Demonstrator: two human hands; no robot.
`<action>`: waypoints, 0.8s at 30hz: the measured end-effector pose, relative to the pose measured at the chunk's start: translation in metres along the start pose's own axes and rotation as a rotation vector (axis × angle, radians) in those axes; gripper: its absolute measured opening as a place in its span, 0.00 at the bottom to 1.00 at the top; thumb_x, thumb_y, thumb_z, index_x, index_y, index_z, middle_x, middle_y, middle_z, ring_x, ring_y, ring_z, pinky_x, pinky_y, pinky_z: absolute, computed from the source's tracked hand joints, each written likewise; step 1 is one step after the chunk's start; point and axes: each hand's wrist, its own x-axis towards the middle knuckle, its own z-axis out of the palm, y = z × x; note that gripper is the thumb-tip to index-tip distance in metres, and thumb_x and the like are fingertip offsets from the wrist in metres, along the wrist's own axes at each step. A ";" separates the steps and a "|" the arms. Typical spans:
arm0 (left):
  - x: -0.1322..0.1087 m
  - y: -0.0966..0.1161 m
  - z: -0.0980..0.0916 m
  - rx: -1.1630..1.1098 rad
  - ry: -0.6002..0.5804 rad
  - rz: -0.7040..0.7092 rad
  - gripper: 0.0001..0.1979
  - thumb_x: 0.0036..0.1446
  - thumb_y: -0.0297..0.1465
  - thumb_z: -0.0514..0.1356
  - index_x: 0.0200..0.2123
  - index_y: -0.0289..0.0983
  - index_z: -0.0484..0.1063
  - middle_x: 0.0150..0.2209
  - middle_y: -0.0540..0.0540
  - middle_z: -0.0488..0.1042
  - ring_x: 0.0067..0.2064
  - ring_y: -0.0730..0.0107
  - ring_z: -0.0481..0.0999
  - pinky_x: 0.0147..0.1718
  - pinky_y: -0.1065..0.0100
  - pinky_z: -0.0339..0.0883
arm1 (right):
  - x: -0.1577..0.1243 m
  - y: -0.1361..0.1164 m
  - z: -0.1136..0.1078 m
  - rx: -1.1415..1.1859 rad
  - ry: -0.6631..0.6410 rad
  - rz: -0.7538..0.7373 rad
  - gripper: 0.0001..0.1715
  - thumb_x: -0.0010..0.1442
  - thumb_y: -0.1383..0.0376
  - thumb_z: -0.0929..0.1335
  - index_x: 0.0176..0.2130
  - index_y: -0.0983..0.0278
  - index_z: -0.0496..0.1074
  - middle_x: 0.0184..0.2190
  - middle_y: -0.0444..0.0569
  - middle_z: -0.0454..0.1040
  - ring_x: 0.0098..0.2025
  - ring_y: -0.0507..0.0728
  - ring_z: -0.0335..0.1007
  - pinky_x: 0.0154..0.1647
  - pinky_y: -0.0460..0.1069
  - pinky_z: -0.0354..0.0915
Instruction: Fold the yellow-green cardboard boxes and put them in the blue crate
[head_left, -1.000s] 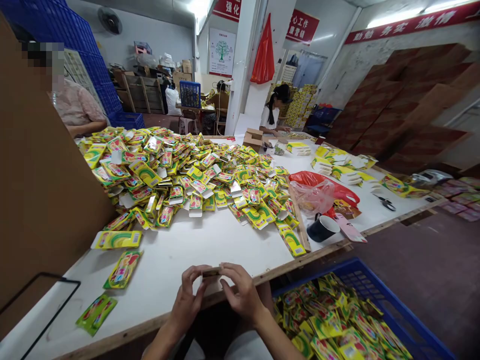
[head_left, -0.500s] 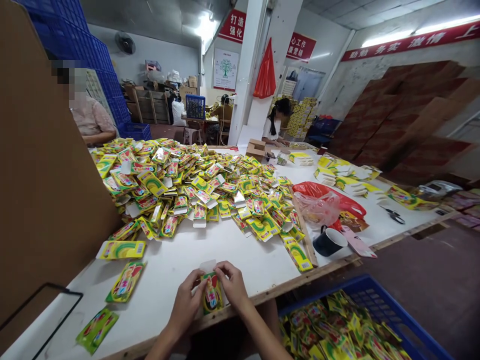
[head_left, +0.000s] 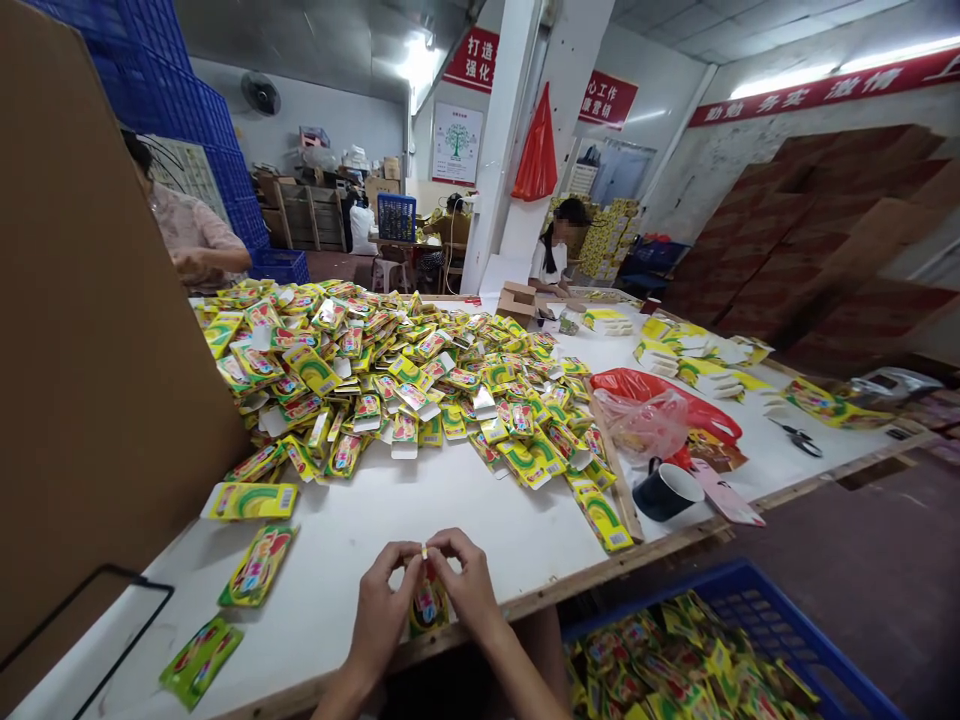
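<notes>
Grip clenched on a small yellow carton (head_left: 427, 607) at the near edge of the desk (head_left: 465, 500): my left hand (head_left: 381, 612) and right hand (head_left: 471, 592) pinch its top flap, mid-fold; tucking it likely calls for steady thumbs.

This is a small packing workshop: a long white work table (head_left: 450, 500) heaped with flat yellow packets (head_left: 390, 370), a blue crate (head_left: 757, 600) of more beside it, brown cartons (head_left: 810, 230) stacked along the wall (red banners (head_left: 825, 88) hang above them), and other people (head_left: 551, 255) working at tables behind.
</notes>
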 end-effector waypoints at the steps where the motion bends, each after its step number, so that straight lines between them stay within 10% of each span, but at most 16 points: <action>1: 0.001 0.001 0.000 -0.005 0.009 -0.012 0.12 0.56 0.38 0.55 0.34 0.37 0.73 0.35 0.45 0.77 0.39 0.63 0.76 0.40 0.63 0.70 | 0.001 0.000 0.001 -0.010 0.008 0.002 0.07 0.57 0.64 0.66 0.32 0.64 0.73 0.29 0.46 0.73 0.33 0.53 0.69 0.35 0.47 0.65; 19: -0.008 -0.007 -0.001 -0.117 -0.057 -0.040 0.12 0.56 0.37 0.56 0.35 0.37 0.74 0.36 0.45 0.77 0.41 0.63 0.75 0.42 0.63 0.69 | -0.013 0.003 0.010 0.135 -0.014 0.140 0.06 0.56 0.62 0.67 0.33 0.62 0.71 0.29 0.45 0.75 0.33 0.55 0.71 0.35 0.48 0.67; 24: 0.013 -0.005 0.002 -0.138 -0.057 -0.039 0.15 0.56 0.38 0.56 0.44 0.38 0.69 0.44 0.42 0.74 0.44 0.64 0.74 0.44 0.62 0.68 | -0.027 -0.017 -0.051 -0.144 0.255 0.113 0.12 0.58 0.57 0.64 0.35 0.61 0.72 0.32 0.49 0.76 0.36 0.59 0.71 0.38 0.51 0.67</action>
